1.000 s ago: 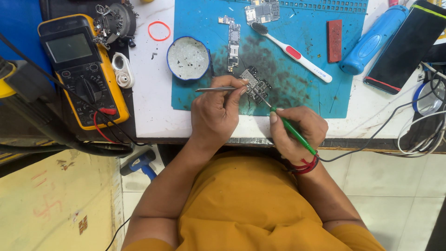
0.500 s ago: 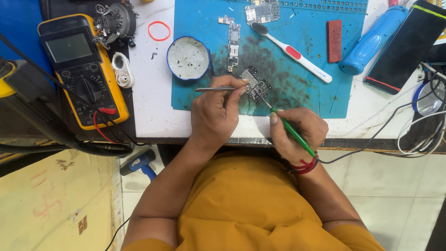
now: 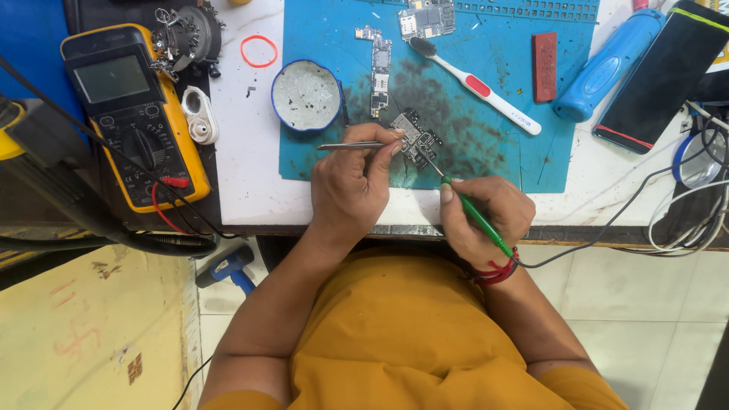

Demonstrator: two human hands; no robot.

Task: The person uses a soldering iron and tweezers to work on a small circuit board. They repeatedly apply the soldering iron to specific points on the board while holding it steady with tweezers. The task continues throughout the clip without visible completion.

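- An electronics repair workshop, set up on a white tabletop [image 3: 243,175].
- A stained blue work mat [image 3: 486,129] carries bare circuit boards [image 3: 414,138].
- A yellow multimeter [image 3: 137,114] lies at the left.
- Cables [image 3: 695,220] trail at the right.

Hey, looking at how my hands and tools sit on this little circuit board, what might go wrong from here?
The green-handled iron in your right hand has its tip on the small circuit board; a slip might bridge tiny parts. The tweezers in your left hand alone steady the board, so it may skid. The iron's cord trails over the table edge and could snag.
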